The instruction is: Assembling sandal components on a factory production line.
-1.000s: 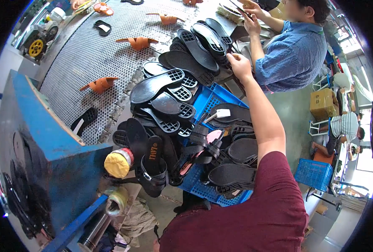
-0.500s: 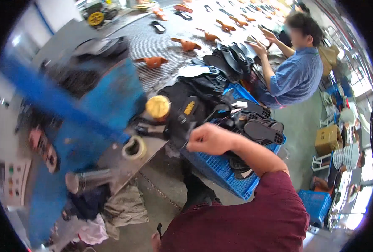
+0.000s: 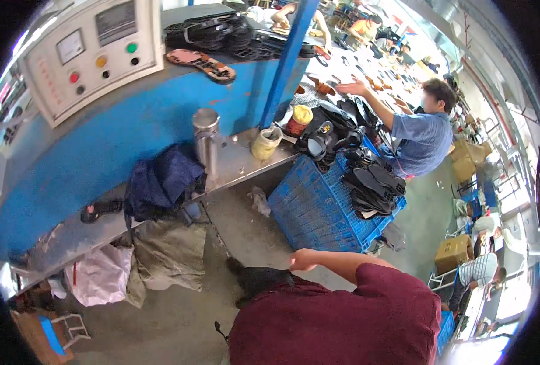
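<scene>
My right hand hangs low beside my dark trouser leg, fingers loosely curled, with nothing showing in it. My left hand is out of view. Ahead of the right hand, apart from it, stands a stack of blue plastic crates. Black shoe soles lie piled on the top crate. Black sandals and other dark shoe parts lie at the crate's far left corner.
Left is a blue machine with a control panel, a pink insole and a blue post. A ledge holds a steel thermos, cream pot and navy cloth. A co-worker stands by the shoe-laden conveyor.
My view has swung left, bringing the control panel in. My right hand has dropped from above the crate's near edge to beside my leg. The co-worker's arm now reaches over the conveyor.
</scene>
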{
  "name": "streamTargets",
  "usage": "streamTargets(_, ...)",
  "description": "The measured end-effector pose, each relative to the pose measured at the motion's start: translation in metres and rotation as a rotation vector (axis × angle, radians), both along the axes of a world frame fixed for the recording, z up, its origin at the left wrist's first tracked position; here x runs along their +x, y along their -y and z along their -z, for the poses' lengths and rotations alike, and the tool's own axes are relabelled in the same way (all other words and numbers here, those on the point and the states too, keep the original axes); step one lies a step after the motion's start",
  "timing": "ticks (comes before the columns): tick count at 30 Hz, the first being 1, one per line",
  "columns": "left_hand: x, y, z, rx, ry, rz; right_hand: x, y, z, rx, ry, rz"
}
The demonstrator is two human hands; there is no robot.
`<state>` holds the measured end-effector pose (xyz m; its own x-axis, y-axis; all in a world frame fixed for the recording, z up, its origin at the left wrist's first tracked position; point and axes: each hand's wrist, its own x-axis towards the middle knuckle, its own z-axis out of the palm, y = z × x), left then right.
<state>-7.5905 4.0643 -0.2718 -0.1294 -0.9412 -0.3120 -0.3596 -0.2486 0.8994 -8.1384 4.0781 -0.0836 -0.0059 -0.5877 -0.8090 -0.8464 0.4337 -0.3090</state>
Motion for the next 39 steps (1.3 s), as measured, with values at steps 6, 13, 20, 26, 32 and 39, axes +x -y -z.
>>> streamTargets(6,0.068,0.01,-0.033,0.266,0.031,-0.243,0.033,0.05,0.041,0.145,-0.06,-0.157)
streamTargets(13,0.132,0.088,-0.1,0.502,0.098,-0.449,0.098,0.188,0.068,-0.275,0.054,0.514)
streamTargets(20,0.162,0.136,-0.127,0.795,0.097,-0.612,0.158,0.164,0.099,-0.358,0.028,0.29)
streamTargets(26,0.271,0.126,-0.063,0.458,0.294,0.047,0.215,0.054,0.129,-0.076,-0.24,0.097)
streamTargets(32,0.357,0.105,-0.038,0.668,0.422,0.076,0.328,-0.059,0.157,0.241,-0.141,0.112)
streamTargets(39,0.422,0.108,-0.099,0.896,0.278,-0.412,0.399,-0.02,0.106,0.175,-0.147,0.018)
